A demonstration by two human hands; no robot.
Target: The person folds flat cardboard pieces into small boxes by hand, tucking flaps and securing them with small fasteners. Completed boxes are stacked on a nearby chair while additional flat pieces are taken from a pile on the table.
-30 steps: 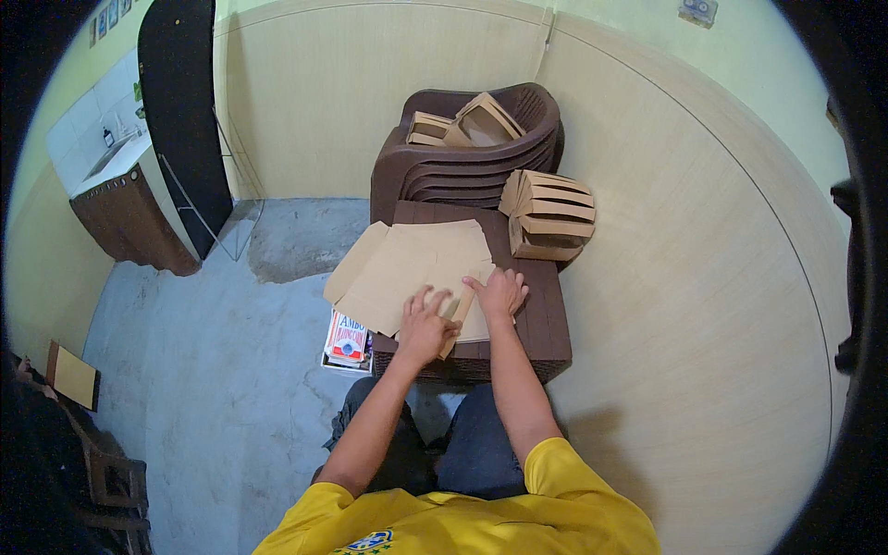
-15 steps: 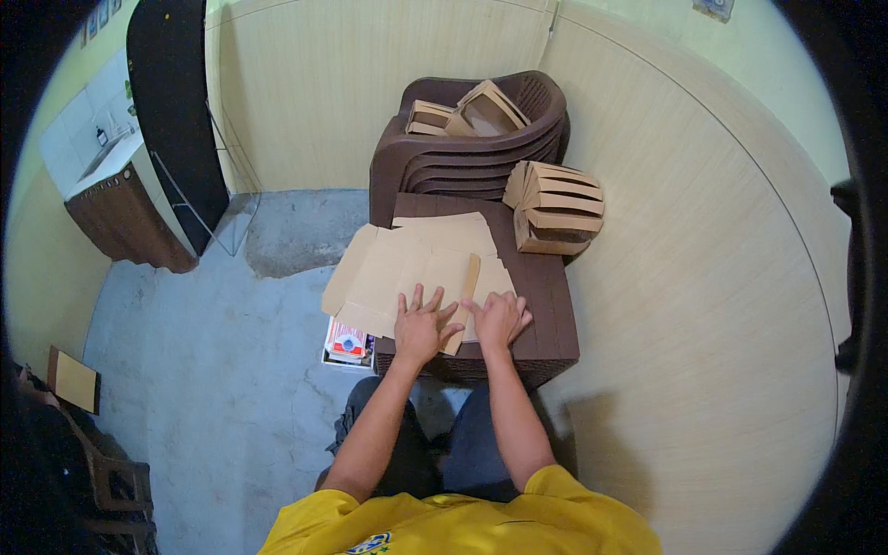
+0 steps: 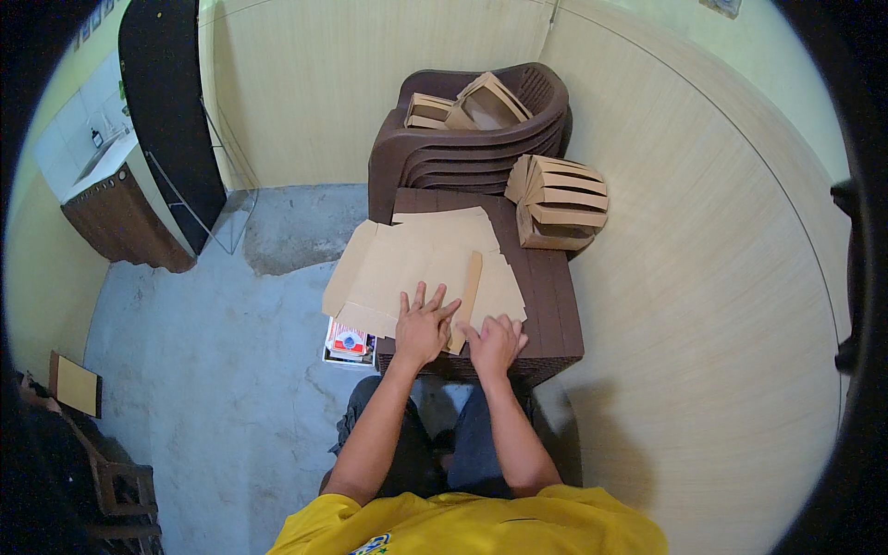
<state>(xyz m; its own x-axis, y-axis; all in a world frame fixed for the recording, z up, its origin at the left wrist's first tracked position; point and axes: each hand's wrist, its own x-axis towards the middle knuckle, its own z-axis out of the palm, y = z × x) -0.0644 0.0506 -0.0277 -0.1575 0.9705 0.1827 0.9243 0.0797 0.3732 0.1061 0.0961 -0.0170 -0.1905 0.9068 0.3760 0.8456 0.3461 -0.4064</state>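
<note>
Cardboard (image 3: 416, 250) lies flat before us on the brown table (image 3: 550, 310), overhanging its left side. Past its far right corner sits a slatted box (image 3: 541, 231). Our left hand (image 3: 422, 335) rests palm down on the sheet, fingers spread apart. Our right hand (image 3: 494, 350) is near its lower right corner, fingers curled; we cannot tell whether they pinch anything. A narrow tan strip (image 3: 473, 282) runs between our hands.

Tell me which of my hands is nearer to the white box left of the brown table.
Left. Your left hand is spread on the cardboard sheet, to the right of the white box; your right hand is farther right, by the cardboard strip.
</note>
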